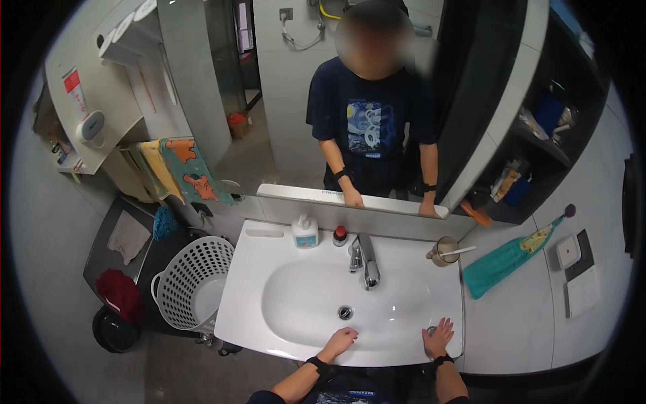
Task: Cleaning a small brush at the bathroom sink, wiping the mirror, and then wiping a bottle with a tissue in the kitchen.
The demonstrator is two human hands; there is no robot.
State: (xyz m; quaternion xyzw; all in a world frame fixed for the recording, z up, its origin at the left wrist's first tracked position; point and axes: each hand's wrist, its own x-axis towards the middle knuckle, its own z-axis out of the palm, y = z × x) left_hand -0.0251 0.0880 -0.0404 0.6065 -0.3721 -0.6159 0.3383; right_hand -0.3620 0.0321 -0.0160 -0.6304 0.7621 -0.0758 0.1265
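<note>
Head view: we see the left hand loosely curled above the near side of one white sink; whether it grips anything, we cannot tell. The right hand, fingers spread apart, is at the right front beside one small round grey object, partly hidden, its kind unclear. Behind, we count one tap, two bottles and one cup.
</note>
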